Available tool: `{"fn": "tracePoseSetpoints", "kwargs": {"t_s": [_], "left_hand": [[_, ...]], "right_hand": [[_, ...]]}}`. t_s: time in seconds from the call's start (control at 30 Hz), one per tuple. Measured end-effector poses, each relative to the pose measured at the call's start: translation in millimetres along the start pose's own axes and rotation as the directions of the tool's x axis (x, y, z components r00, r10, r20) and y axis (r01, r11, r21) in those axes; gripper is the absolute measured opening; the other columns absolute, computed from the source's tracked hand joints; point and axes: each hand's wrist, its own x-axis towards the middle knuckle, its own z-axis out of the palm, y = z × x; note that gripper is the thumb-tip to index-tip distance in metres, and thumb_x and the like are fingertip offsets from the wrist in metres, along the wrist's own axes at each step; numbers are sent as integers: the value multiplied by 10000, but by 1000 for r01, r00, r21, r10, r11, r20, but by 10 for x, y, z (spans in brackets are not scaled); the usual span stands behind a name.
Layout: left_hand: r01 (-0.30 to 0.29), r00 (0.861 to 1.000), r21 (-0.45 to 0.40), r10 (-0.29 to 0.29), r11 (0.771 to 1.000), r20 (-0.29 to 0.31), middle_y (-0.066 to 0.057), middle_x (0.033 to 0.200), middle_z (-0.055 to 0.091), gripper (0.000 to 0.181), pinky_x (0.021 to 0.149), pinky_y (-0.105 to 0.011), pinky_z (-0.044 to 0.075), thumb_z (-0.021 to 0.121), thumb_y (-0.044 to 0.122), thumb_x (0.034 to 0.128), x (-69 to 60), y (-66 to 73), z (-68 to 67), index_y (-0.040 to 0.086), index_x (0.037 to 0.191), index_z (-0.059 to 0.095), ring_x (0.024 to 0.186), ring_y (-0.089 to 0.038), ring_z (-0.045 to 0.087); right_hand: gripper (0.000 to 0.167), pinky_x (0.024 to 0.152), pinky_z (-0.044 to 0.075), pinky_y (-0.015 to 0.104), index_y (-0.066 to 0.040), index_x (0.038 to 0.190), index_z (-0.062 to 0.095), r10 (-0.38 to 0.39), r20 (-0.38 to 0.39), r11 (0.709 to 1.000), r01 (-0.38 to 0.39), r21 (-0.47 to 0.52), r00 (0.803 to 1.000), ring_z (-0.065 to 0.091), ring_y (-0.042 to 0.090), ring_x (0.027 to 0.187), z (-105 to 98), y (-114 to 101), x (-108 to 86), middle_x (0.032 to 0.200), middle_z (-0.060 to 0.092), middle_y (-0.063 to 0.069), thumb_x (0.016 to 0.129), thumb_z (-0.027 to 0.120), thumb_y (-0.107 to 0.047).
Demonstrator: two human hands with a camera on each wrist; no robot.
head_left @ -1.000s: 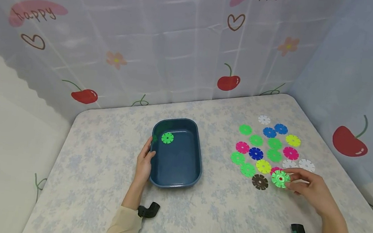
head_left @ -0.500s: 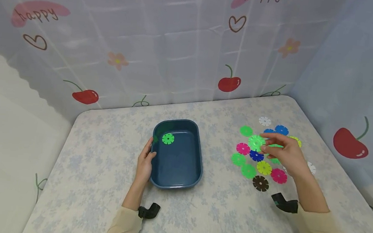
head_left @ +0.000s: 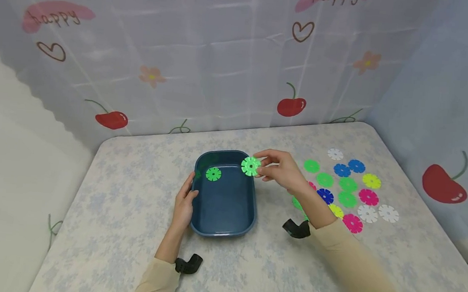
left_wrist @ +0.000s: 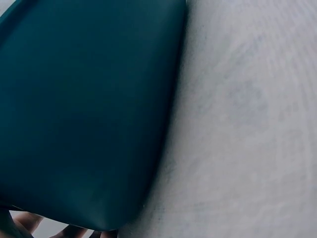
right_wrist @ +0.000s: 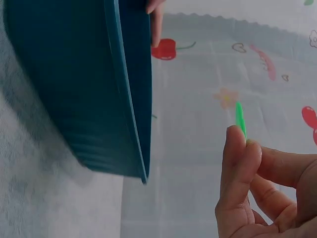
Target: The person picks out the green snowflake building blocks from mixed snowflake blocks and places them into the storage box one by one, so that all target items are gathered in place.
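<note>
My left hand (head_left: 184, 206) grips the left rim of a dark blue plastic tub (head_left: 224, 205), thumb over the edge. The tub's outer wall (left_wrist: 89, 109) fills much of the left wrist view. One green snowflake disc (head_left: 213, 174), a notched building piece, lies inside near the far left. Between thumb and fingers, my right hand (head_left: 284, 170) pinches another green snowflake disc (head_left: 250, 166), which appears over the tub's far right rim in the head view. The right wrist view shows this held green disc (right_wrist: 240, 116) edge-on, apart from the tub.
Several loose snowflake discs lie spread on the right of the table (head_left: 129, 201), including a blue disc (head_left: 356, 166), a yellow disc (head_left: 371, 181) and a pink disc (head_left: 368, 197). My right forearm covers some. A printed curtain (head_left: 226, 48) hangs behind the table.
My right hand has carried the green snowflake disc left, from the loose discs to the tub's right rim. My left hand keeps its grip on the tub.
</note>
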Motion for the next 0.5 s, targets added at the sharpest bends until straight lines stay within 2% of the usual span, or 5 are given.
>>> {"fn": "tracePoseSetpoints", "kwargs": {"t_s": [0.1, 0.23, 0.5], "left_hand": [[5, 1000, 9, -5, 1000, -7, -77, 1636, 188, 544, 1205, -533, 155, 376, 80, 1025, -3, 9, 18, 171, 1555, 293, 1515, -321, 122], [10, 999, 22, -10, 1000, -34, -77, 1630, 211, 545, 1199, -534, 177, 378, 77, 1020, -20, 28, 51, 178, 1551, 307, 1509, -322, 149], [36, 998, 23, -35, 999, -59, -70, 1624, 231, 558, 1185, -555, 200, 380, 89, 1016, -36, 42, 95, 220, 1552, 304, 1500, -319, 179]], "right_hand": [[361, 724, 597, 381, 0, 1277, 601, 21, 77, 1000, -23, 16, 997, 731, 310, 833, 185, -4, 135, 905, 565, 135, 916, 617, -5], [356, 749, 595, 392, 4, 1290, 570, 61, 175, 998, -65, 16, 983, 718, 361, 907, 396, 4, 285, 891, 555, 120, 935, 586, 18], [337, 828, 564, 509, 16, 1271, 574, 109, 244, 994, -101, -48, 964, 679, 443, 947, 681, 56, 489, 857, 576, 133, 937, 552, 48]]}}
